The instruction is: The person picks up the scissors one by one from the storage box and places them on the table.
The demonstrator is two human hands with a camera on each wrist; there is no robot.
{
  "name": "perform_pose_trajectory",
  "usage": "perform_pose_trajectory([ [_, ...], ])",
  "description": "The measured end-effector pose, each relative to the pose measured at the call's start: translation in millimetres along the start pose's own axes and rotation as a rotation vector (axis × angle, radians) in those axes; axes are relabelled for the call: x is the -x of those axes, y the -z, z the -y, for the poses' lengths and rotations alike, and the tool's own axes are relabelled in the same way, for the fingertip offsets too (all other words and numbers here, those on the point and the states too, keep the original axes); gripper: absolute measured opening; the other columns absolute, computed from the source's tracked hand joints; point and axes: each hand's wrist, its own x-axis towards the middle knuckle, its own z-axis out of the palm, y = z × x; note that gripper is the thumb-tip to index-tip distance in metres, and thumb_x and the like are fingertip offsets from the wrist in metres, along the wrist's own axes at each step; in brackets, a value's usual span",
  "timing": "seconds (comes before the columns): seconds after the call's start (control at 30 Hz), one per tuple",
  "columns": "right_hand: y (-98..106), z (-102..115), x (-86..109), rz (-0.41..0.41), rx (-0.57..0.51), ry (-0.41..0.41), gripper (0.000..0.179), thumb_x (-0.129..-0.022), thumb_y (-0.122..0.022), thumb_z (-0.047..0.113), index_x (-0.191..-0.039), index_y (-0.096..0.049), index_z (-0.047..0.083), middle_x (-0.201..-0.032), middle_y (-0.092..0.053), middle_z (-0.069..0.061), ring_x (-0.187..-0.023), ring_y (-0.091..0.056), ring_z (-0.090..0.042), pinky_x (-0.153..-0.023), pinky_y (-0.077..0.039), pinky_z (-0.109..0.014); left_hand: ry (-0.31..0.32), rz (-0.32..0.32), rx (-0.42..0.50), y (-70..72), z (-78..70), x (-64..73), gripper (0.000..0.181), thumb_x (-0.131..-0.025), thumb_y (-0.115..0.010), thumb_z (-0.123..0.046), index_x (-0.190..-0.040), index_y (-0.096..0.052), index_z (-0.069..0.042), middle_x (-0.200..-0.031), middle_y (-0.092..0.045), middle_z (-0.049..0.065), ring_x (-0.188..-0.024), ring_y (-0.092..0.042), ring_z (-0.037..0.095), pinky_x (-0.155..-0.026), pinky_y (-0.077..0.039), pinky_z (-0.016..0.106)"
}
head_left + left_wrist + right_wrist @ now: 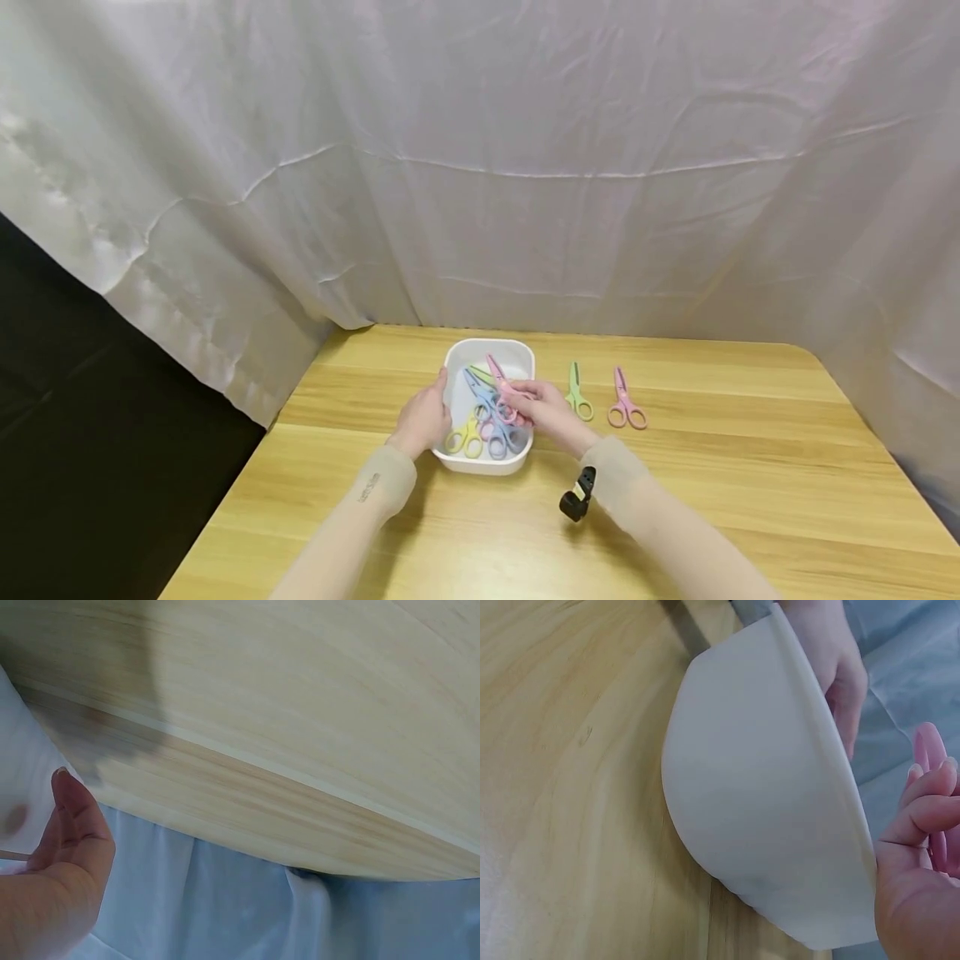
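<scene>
A white plastic bin [483, 468] stands on the wooden table. My left hand [422, 419] grips its left wall at the rim. Over the bin, my right hand [549, 414] holds pink scissors [497, 372] by the handles, blades pointing up and away; a pink handle loop [927, 744] shows between the fingers in the right wrist view. Inside the bin lie blue scissors [477, 387], yellow scissors [472, 431], periwinkle scissors [498, 443] and a partly covered green pair [483, 377]. Another pink handle is partly hidden beneath them.
Right of the bin, green scissors [575, 385] and a second pink pair [621, 387] lie on the table [720, 467], blades pointing away. A pale curtain [525, 233] hangs behind the far edge. A black camera mount [576, 498] sits at my right wrist.
</scene>
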Motion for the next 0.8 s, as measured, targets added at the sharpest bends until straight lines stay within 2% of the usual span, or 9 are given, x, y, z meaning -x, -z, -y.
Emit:
perform_pose_trajectory([
  [0.13, 5, -2, 4.4, 0.002, -0.102, -0.030, 0.047, -0.100, -0.059, 0.015, -0.137, -0.049, -0.014, -0.083, -0.065, 0.005, -0.066, -0.052, -0.001, -0.059, -0.046, -0.012, -0.001, -0.003, 0.002, -0.4, 1.1, -0.5, 0.076, -0.093, -0.055, -0.006, -0.161, -0.021, -0.005, -0.130, -0.065, 0.021, -0.083, -0.062, 0.021, -0.088, -0.058, 0.041],
  [0.27, 12, -6, 8.4, 0.000, -0.157, -0.023, 0.049, -0.102, -0.057, 0.014, -0.138, -0.045, -0.016, -0.079, -0.063, 0.008, -0.064, -0.050, 0.000, -0.057, -0.044, -0.012, -0.012, -0.006, -0.001, -0.5, 0.8, -0.3, 0.077, -0.092, -0.057, -0.005, -0.160, -0.021, -0.004, -0.129, -0.066, 0.021, -0.082, -0.061, 0.021, -0.086, -0.058, 0.041],
  [0.53, 29, -13, 17.8, -0.006, -0.202, -0.023, 0.053, -0.102, -0.056, 0.013, -0.143, -0.040, -0.016, -0.079, -0.064, 0.007, -0.064, -0.051, 0.001, -0.057, -0.045, -0.011, 0.001, 0.002, 0.009, -0.6, 0.4, 0.3, 0.078, -0.092, -0.057, -0.005, -0.161, -0.020, -0.005, -0.139, -0.061, 0.021, -0.085, -0.062, 0.022, -0.088, -0.058, 0.040],
  [0.8, 51, -24, 27.8, -0.038, -0.186, -0.040, 0.052, -0.102, -0.059, 0.020, -0.141, -0.045, -0.012, -0.084, -0.065, 0.009, -0.068, -0.054, 0.001, -0.063, -0.049, -0.011, -0.010, -0.013, 0.005, -2.4, 1.8, 0.1, 0.077, -0.093, -0.056, -0.005, -0.160, -0.020, -0.005, -0.148, -0.054, 0.020, -0.104, -0.066, 0.029, -0.097, -0.057, 0.045],
])
